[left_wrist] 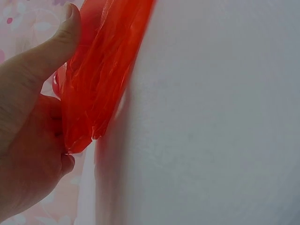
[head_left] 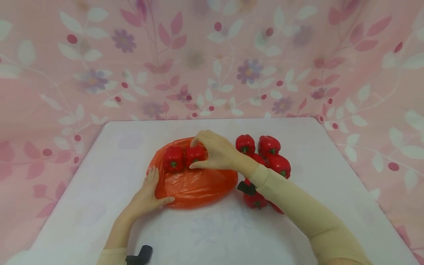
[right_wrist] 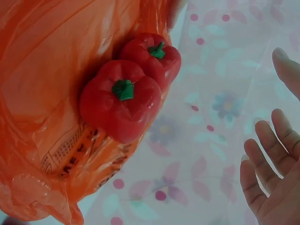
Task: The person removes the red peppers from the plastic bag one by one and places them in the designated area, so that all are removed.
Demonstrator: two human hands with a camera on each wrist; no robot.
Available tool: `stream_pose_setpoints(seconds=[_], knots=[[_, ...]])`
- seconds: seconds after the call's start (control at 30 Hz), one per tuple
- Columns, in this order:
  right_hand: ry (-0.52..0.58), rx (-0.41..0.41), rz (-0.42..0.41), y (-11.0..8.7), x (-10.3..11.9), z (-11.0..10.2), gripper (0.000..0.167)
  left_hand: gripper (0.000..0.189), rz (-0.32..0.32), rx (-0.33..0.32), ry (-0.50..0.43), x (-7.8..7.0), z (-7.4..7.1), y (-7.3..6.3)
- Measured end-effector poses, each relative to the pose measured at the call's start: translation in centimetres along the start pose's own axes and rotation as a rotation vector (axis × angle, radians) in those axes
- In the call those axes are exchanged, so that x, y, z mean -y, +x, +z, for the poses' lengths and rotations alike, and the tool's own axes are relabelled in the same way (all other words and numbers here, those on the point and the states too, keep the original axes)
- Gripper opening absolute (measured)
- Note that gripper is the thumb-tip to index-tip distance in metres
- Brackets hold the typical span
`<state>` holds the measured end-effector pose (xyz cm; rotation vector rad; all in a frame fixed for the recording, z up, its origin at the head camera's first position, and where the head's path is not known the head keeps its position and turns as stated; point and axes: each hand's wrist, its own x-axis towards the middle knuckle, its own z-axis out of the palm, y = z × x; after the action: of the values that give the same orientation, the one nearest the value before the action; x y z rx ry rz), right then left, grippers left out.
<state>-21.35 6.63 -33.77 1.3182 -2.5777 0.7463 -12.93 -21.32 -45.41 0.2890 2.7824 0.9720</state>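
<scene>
An orange plastic bag [head_left: 198, 186] lies spread on the table with its rim opened wide. Two red bell peppers with green stems sit inside toward the back: the left pepper [head_left: 173, 156] and the right pepper [right_wrist: 121, 105]. My right hand [head_left: 216, 151] hovers over the right pepper, thumb and fingers spread to either side in the head view; the right wrist view shows the fingers [right_wrist: 262, 164] apart from both peppers. At the bag's left edge, my left hand [head_left: 149, 193] rests with extended fingers along the side and thumb at the front rim.
Several more red bell peppers [head_left: 278, 163] are grouped to the right of the bag, partly hidden under the right forearm. The white table [head_left: 205, 235] has rounded back corners. A pink floral cloth [head_left: 212, 62] hangs behind it.
</scene>
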Motion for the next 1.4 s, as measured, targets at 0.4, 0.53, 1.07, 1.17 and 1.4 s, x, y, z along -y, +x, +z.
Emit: stream_pose_setpoints(seconds=[0.4, 0.53, 1.07, 1.17, 1.4], knots=[[-0.024, 0.009, 0.01, 1.3, -0.5, 0.9, 0.043, 0.119, -0.011, -0.007, 0.004, 0.1, 0.1, -0.1], [-0.007, 0.039, 0.049, 2.1, -0.8, 1.3, 0.043, 0.119, -0.013, 0.0, 0.001, 0.0, 0.2, -0.1], [0.106, 0.143, 0.292, 3.7, -3.3, 4.6, 0.072, 0.119, -0.01, -0.002, -0.002, -0.1, 0.3, -0.3], [0.095, 0.194, 0.35, 3.9, -3.8, 5.5, 0.086, 0.118, -0.014, 0.002, -0.001, -0.2, 0.3, -0.3], [0.022, 0.279, 0.41, 4.0, -5.0, 7.1, 0.096, 0.118, -0.019, 0.0, -0.001, -0.3, 0.4, -0.4]])
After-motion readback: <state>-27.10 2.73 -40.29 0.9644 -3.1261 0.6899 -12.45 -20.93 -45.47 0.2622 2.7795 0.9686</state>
